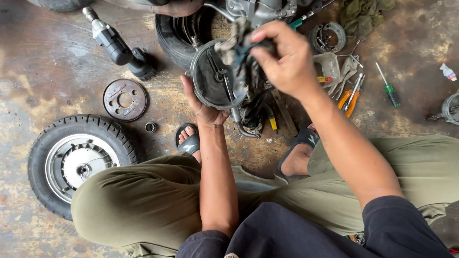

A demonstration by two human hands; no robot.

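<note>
A round metal brake plate (215, 79) is held up on edge in front of the person's knees, its dished face turned toward the camera and tilted slightly to the right, with a thin lever lying across it from upper left to lower right. The left hand (203, 107) cups it from below and behind, palm up, fingers curled round the lower rim and clamped on it, the forearm rising straight from the lap. A dirty rag (237, 50) is pressed against the plate's upper right edge; the right hand (284, 59) comes at it from the right and above, fingers bunched together and pinched on the cloth, wrist bent, forearm slanting down to the right. So the plate lies to the left of and below the right fingertips, and the rag sits between them. Around this, on the stained concrete floor (43, 48), lie a small wheel with tyre (76, 162), a rusty disc (125, 99), an impact wrench (117, 45), orange-handled pliers (349, 98) and a green screwdriver (389, 88).
</note>
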